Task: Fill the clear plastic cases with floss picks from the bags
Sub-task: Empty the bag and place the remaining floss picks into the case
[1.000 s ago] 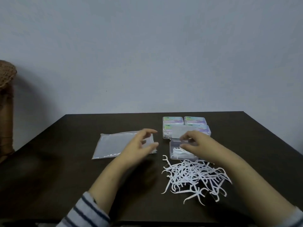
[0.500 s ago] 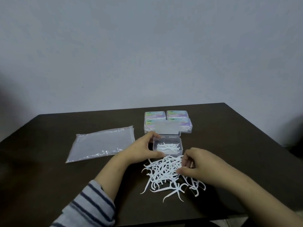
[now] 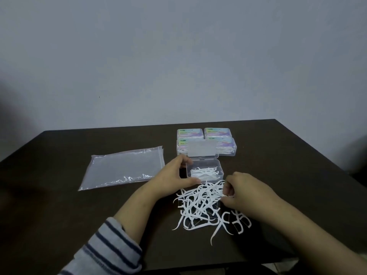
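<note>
An open clear plastic case (image 3: pixel 204 170) sits mid-table with a few white floss picks inside and its lid (image 3: pixel 201 148) raised behind it. My left hand (image 3: pixel 174 175) grips the case's left side, thumb at the front corner. A loose pile of white floss picks (image 3: pixel 200 205) lies just in front of the case. My right hand (image 3: pixel 242 193) is at the pile's right edge, fingers curled, pinching floss picks there.
A flat, clear plastic bag (image 3: pixel 123 167) lies to the left on the dark table (image 3: pixel 49 215). Several closed, labelled cases (image 3: pixel 220 135) are stacked behind the open one. The table's right edge runs close to my right forearm.
My right hand left the open case and came down to the pile, where it pinches picks. My left hand moved from the bag to hold the case's left side.
</note>
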